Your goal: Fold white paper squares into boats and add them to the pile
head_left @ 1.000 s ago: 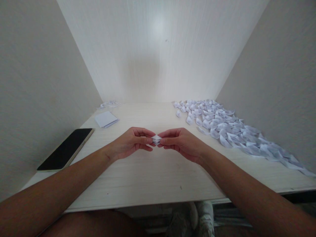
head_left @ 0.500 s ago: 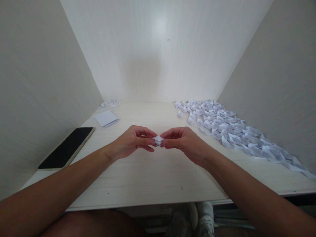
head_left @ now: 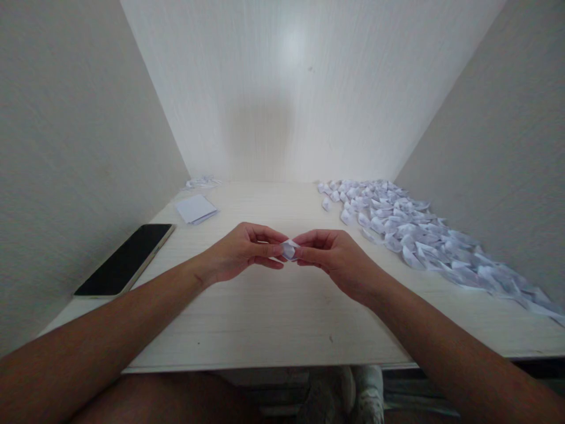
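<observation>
A small folded piece of white paper is pinched between both hands just above the middle of the pale wooden table. My left hand grips its left side with thumb and fingers closed. My right hand pinches its right side, fingers curled. Most of the paper is hidden by the fingertips.
A long heap of folded white paper pieces runs along the right side of the table. A small stack of white paper squares lies at the back left, with a few scraps behind it. A black phone lies at the left edge. Walls close in left, right and behind.
Both hands have stayed together on the paper piece and sit slightly further right in the picture; the fingers have pressed it closer together. The view has shifted a little.
</observation>
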The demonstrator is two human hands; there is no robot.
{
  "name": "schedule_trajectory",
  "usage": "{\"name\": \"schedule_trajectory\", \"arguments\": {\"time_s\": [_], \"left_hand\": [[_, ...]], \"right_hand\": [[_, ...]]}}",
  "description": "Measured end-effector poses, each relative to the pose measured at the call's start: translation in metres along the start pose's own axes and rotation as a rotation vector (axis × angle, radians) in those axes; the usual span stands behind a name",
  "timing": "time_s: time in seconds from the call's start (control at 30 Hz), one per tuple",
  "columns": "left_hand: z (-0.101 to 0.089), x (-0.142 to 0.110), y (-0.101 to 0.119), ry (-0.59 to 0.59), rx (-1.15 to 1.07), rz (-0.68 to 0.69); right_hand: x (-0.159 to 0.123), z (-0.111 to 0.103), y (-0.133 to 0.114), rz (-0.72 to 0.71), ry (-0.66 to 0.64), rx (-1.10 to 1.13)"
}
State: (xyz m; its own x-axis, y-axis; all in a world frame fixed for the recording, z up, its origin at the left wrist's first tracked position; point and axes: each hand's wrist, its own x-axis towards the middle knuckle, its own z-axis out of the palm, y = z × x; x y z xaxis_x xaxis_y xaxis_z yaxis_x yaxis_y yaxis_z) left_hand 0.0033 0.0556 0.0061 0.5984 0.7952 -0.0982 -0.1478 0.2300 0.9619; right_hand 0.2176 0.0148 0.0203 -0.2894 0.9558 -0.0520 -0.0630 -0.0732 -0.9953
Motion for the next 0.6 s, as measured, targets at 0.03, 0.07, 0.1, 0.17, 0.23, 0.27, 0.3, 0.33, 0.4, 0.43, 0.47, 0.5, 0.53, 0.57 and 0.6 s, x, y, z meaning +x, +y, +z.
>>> {"name": "schedule_trajectory", "arguments": {"time_s": [0.03, 0.07, 0.1, 0.17, 0.23, 0.27, 0.3, 0.33, 0.4, 0.43, 0.47, 0.5, 0.53, 0.57, 0.6], "left_hand": [[0.001, 0.000, 0.000, 0.011, 0.007, 0.002], [0.002, -0.001, 0.000, 0.023, 0.015, 0.008], [0.003, -0.001, 0.000, 0.036, 0.026, 0.019], [0.005, -0.002, 0.000, 0.053, 0.048, 0.042], [0.007, -0.003, -0.001, 0.064, 0.069, 0.062], [0.008, -0.003, -0.001, 0.073, 0.076, 0.070], [0.008, -0.003, -0.002, 0.083, 0.081, 0.076], [0.008, -0.003, -0.002, 0.094, 0.083, 0.081], [0.010, -0.003, -0.002, 0.116, 0.086, 0.094], [0.010, -0.003, -0.002, 0.125, 0.092, 0.099], [0.011, -0.003, -0.002, 0.135, 0.099, 0.104], [0.013, -0.003, -0.002, 0.147, 0.111, 0.109], [0.014, -0.004, -0.002, 0.162, 0.126, 0.112], [0.016, -0.004, -0.002, 0.180, 0.144, 0.112], [0.017, -0.004, -0.002, 0.198, 0.163, 0.109]], "right_hand": [[0.000, 0.000, 0.000, 0.003, 0.003, 0.002], [-0.001, 0.000, 0.001, 0.005, 0.005, 0.006], [-0.001, 0.000, 0.001, 0.006, 0.008, 0.011], [-0.001, 0.001, 0.003, 0.007, 0.018, 0.023], [-0.001, 0.001, 0.005, 0.009, 0.027, 0.034], [0.000, 0.002, 0.006, 0.009, 0.032, 0.042], [0.000, 0.002, 0.007, 0.009, 0.036, 0.051], [0.000, 0.002, 0.008, 0.008, 0.040, 0.059], [0.001, 0.003, 0.009, 0.001, 0.051, 0.067], [0.001, 0.004, 0.009, -0.004, 0.056, 0.068], [0.001, 0.005, 0.010, -0.009, 0.061, 0.066], [0.001, 0.006, 0.010, -0.013, 0.067, 0.063], [0.001, 0.007, 0.010, -0.017, 0.074, 0.057], [0.001, 0.008, 0.011, -0.018, 0.083, 0.048], [0.001, 0.009, 0.011, -0.018, 0.096, 0.038]]}}
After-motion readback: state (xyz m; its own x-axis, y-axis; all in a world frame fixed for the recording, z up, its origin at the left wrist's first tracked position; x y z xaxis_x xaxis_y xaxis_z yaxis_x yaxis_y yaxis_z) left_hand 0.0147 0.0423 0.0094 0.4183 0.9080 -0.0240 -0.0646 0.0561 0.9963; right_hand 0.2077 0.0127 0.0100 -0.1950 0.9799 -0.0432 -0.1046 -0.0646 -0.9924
